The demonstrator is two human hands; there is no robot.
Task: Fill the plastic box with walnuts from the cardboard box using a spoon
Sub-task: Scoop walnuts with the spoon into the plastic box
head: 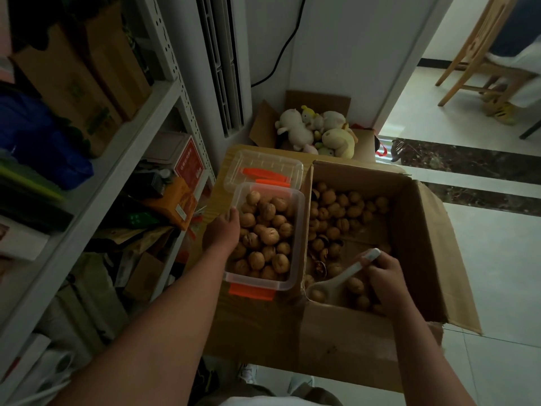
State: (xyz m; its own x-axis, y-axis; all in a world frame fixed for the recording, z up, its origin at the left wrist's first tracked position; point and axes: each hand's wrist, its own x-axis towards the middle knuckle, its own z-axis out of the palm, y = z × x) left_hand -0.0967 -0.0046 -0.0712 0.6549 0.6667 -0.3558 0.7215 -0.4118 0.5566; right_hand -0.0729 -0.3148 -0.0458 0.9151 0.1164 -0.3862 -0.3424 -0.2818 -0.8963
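The clear plastic box (296, 230), with an orange latch on its near end, sits upright on a closed carton just left of the open cardboard box (424, 247) and is heaped nearly full of walnuts (265, 234). More walnuts lie loosely over the cardboard box's floor, with bare patches between them. The white spoon (341, 278) lies tilted at the near side, its bowl down-left holding one walnut.

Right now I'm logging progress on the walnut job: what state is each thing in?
plastic box: open, nearly full of walnuts
lid: off, lying behind the box
cardboard box: flaps open, walnuts thinly cover its bottom
spoon: held, bowl down among the walnuts, one walnut in it
left hand: on the plastic box's left wall
right hand: gripping the spoon handle
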